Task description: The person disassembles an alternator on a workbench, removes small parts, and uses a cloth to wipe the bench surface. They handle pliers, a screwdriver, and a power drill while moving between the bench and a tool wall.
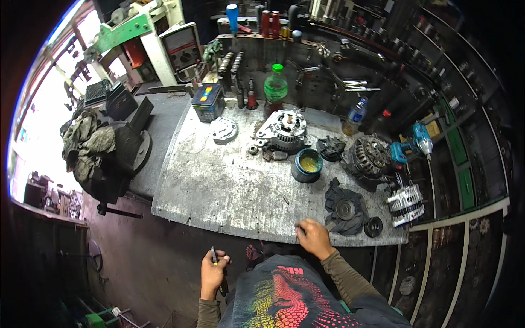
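Left hand (212,275) has a closed grip on a thin dark pen-like tool (214,256), low at the near left, off the scratched grey metal desk (219,186). Right hand (313,238) rests fingers-curled on its near edge, holding nothing, beside the black round alternator cover (344,210). Looks like between-parts stage; next needs reaching right.

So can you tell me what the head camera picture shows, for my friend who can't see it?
A person stands at a scuffed metal workbench, their right hand resting on its front edge and their left hand held low, gripping a slim dark tool. On the bench lie alternator parts, a blue tub of yellowish grease and a green-capped bottle.
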### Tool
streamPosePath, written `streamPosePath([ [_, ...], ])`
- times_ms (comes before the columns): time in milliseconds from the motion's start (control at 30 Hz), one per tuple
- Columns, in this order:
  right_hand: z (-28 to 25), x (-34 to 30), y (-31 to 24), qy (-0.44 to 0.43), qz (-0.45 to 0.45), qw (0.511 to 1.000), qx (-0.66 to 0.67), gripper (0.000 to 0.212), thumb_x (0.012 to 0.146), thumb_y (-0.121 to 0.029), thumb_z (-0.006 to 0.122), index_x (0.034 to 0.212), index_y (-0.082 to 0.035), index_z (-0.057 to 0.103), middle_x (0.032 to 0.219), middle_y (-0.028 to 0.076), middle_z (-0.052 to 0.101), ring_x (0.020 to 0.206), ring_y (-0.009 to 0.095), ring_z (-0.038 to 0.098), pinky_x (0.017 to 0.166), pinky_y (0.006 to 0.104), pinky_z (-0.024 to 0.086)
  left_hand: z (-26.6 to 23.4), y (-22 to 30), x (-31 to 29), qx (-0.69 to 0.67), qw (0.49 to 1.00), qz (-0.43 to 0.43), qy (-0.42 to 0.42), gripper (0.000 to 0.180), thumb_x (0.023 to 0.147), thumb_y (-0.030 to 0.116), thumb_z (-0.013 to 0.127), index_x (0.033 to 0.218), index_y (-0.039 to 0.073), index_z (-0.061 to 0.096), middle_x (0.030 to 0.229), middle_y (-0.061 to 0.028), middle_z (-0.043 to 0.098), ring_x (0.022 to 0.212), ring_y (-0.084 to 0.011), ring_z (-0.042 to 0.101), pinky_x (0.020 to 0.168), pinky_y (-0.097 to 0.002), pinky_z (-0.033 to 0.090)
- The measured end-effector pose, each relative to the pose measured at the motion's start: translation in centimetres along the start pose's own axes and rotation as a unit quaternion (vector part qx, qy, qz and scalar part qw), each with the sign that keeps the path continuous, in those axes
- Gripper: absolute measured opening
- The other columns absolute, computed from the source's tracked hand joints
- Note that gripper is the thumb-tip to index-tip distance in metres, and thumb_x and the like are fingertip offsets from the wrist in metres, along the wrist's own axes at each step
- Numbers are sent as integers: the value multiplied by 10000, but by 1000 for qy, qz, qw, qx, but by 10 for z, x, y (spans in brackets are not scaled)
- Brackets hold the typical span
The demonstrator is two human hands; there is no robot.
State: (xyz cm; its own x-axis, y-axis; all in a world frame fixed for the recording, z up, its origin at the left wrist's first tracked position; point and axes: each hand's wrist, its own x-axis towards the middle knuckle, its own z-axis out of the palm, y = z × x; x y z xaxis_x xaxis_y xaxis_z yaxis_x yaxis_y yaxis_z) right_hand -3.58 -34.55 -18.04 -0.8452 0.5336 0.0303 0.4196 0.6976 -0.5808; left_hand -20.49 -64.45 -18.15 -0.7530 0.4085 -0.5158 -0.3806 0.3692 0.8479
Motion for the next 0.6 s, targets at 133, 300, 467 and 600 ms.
streamPosePath([
  [133,16,63,5,71,-50,996,-12,174,881,-118,686,1041,-51,676,924,145,618,871,383,649,726,480,536,-13,1,-13,-2,998,-11,69,153,920,30,691,1037,-20,605,846,-81,700,795,-159,700,702,-284,505],
  [300,36,98,15,42,-90,994,-55,209,843,-38,658,1048,-40,618,940,156,597,907,390,638,751,486,532,-21,-1,-14,-47,991,-36,120,167,922,23,685,1054,-28,597,819,-80,708,771,-156,689,712,-284,507],
  [467,40,106,9,-2,-58,996,-73,291,798,-34,651,1083,-16,596,943,197,607,888,412,630,773,503,534,-19,-23,9,-121,983,-9,140,184,910,-5,704,1045,-35,582,870,-72,641,783,-161,666,740,-303,547],
  [600,0,131,-32,-46,16,987,154,344,795,-131,737,1069,7,582,930,192,632,872,401,652,794,474,539,-39,-30,44,-68,988,-10,141,137,888,42,681,972,15,576,793,-90,662,665,-195,677,499,-335,518],
])
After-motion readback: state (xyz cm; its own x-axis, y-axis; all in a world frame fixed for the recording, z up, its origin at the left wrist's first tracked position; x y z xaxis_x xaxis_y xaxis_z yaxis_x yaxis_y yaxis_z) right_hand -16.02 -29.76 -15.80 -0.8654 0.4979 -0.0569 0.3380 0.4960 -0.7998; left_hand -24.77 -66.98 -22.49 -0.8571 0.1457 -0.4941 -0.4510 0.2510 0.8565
